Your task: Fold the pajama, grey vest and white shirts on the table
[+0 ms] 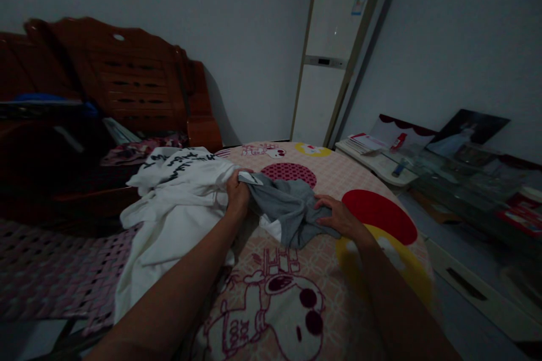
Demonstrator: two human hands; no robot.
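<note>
Head view, dim light. Grey garment (288, 208) sits at frame centre on the patterned cloth (296, 299): crumpled, soft folds, a white label at its upper-left corner, a bit of white lining showing at its lower-left edge. Left hand (237, 194) is closed around the garment's upper-left corner, pinching it by the label. Right hand (339, 217) lies flatter on the garment's right edge, fingers curled over the fabric, pressing it to the cloth. Garment spans the gap between both hands.

White shirt (178, 208), black lettering on top, is heaped left of centre, touching the left hand and draping off the cloth's edge. Cloth has red and yellow circles plus a cartoon print, lower centre. Wooden bench (127, 79) upper left. Tall white unit (334, 51) top centre-right. Cluttered glass table (466, 175) at right.
</note>
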